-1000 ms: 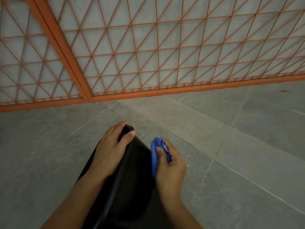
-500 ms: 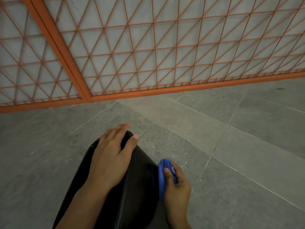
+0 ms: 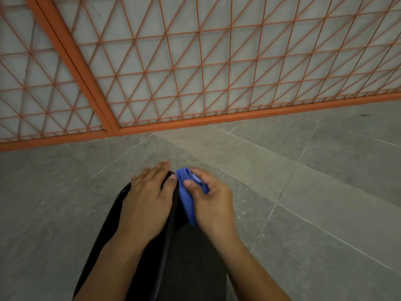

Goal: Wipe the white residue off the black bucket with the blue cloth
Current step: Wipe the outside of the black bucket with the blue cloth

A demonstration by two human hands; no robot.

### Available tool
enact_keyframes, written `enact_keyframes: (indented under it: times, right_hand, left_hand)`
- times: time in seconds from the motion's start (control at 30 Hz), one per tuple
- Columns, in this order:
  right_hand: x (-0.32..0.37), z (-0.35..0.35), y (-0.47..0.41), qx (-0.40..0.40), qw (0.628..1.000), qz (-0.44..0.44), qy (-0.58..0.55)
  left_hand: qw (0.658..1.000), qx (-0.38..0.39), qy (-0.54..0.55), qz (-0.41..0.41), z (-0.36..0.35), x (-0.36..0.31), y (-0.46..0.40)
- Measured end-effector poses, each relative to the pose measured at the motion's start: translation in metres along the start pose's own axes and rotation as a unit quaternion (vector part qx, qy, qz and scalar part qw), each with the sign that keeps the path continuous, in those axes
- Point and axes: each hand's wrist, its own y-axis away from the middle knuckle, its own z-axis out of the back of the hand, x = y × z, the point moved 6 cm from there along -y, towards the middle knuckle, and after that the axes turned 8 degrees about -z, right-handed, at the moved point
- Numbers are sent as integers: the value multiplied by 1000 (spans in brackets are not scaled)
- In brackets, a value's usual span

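1. Black bucket (image 3: pixel 152 253) is laid on its side on the grey floor (image 3: pixel 314 192), running from the bottom of the view up to where both hands meet, in front of an orange mesh panel (image 3: pixel 195 61).
2. Left hand (image 3: pixel 147 203) is spread flat over the upper end, fingers (image 3: pixel 149 174) straight and draped over the far edge, so the bucket is pinned rather than gripped.
3. Blue cloth (image 3: pixel 186 203) is bunched up and pinched in the right hand (image 3: pixel 214 205), thumb on top, pressed to the bucket wall just right of the left thumb.
4. Probably light, stiff plastic, so it'd roll or skid if not braced. Best held at the rim or far edge.
5. The cloth looks soft and floppy, best kept wadded for pressure.
6. No white residue can be made out on the dark surface, tbh.
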Motion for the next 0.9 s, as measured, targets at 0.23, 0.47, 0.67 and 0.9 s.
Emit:
enact_keyframes:
  times: [0.23,0.47,0.67,0.9]
  right_hand:
    - [-13,-1,-12,-4,998,-17,53]
    - [-34,-4,-27,0,993,-65,97]
    - [-26,14,10,-28,998,-15,51]
    - [-68,12,-22,-35,980,-133,142]
  left_hand:
    - [1000,2,-3,-2,0,-2,3]
    - [999,-25,39,12,5,7,-7]
    - [998,-32,46,-17,3,0,-6]
    - [999,-22,41,2,7,6,-13]
